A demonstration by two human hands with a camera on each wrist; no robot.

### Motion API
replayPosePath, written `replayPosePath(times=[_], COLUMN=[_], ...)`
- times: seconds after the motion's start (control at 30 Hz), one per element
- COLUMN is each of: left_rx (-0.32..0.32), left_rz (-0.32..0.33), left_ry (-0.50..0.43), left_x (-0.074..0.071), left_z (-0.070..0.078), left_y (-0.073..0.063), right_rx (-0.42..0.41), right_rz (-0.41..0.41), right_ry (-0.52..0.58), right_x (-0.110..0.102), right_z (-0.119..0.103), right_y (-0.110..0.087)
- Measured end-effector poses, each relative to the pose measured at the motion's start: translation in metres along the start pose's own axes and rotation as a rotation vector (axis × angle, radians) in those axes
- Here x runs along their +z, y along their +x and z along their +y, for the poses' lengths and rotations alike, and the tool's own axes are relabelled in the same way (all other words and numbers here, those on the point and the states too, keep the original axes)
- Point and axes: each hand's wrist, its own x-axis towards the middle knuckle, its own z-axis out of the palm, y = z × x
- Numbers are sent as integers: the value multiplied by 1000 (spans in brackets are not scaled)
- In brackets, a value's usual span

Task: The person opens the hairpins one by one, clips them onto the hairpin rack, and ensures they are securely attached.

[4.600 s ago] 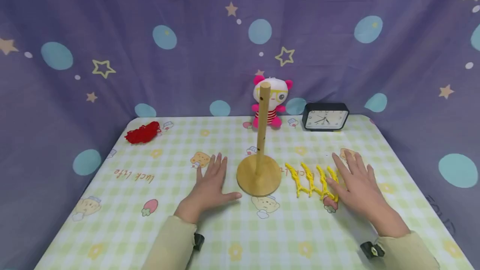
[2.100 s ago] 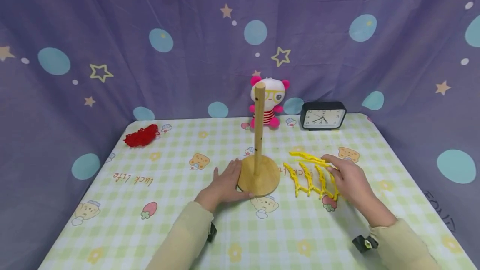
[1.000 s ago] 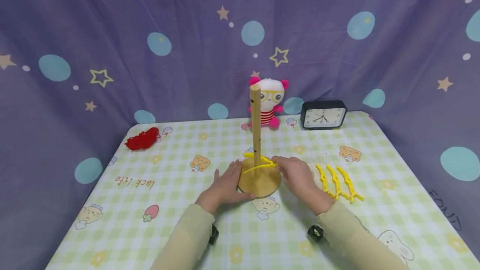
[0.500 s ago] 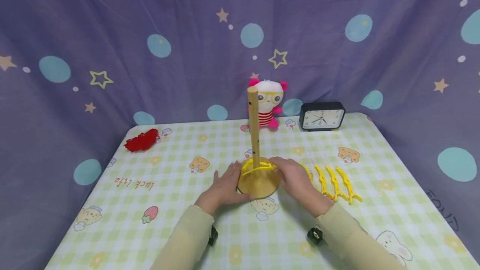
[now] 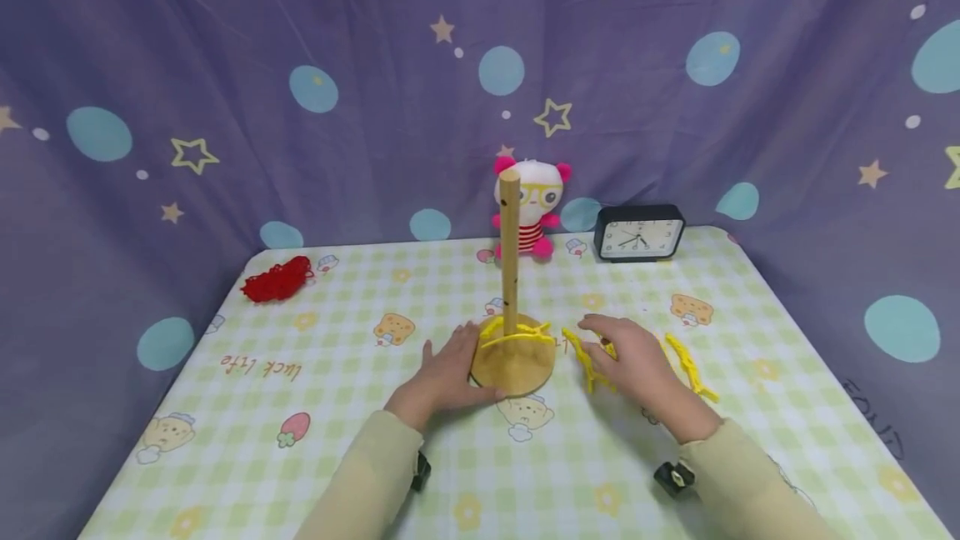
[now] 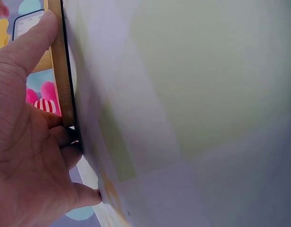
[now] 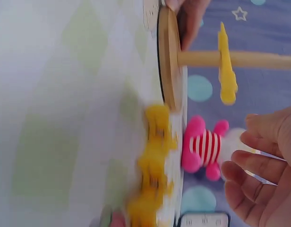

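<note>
The left hand (image 5: 442, 377), near the centre of the frame in the head view, holds the round base (image 5: 513, 375) of the wooden stand (image 5: 510, 261) at its left and near edges; its thumb and fingers are spread apart along the rim, and the left wrist view, along its left side, shows the thumb on that rim with the fingers bent against it farther down.

The right hand (image 5: 637, 361), right of centre, is just above the row of yellow pieces (image 5: 687, 365) on the tabletop (image 5: 225, 473); its fingers are loosely bent and parted, and the right wrist view, at lower right, shows them pinching nothing; part of the row is hidden beneath it, and the pieces look blurred at the lower middle of that same view.

The stand is upright at the middle of the frame; one yellow branched piece (image 7: 226, 73) lies across its pole, with a strand in front and another behind, above the base and apart from it.

A red stringy bundle (image 5: 277, 280) lies at centre left; a pink and white plush toy (image 5: 542, 198) sits behind the pole; a black clock (image 5: 640, 234) stands right of the toy; a purple patterned curtain (image 5: 405, 132) fills the upper frame.
</note>
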Motion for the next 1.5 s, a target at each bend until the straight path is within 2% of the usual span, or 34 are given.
replayPosePath(times=[0.3,0.7,0.8,1.0,1.17,1.5], left_rx=[4,4,4,5,6,4], left_rz=[5,4,3,1,1,-5], left_ry=[0,-2,-8,-16,-19,-10], left_x=[-2,1,2,0,-2,-1], left_z=[-1,-2,-3,-2,-2,-1], left_y=[-1,2,2,1,1,0], right_rx=[97,242,311,413,417,373], right_rz=[-5,-33,-86,-253,-292,-268], right_ry=[-39,-101,-118,-157,-186,-200], right_x=[-30,-44,-48,-51,-49,-49], right_z=[36,72,80,88,90,93], right_y=[-29,-63,-66,-73,-76,-78])
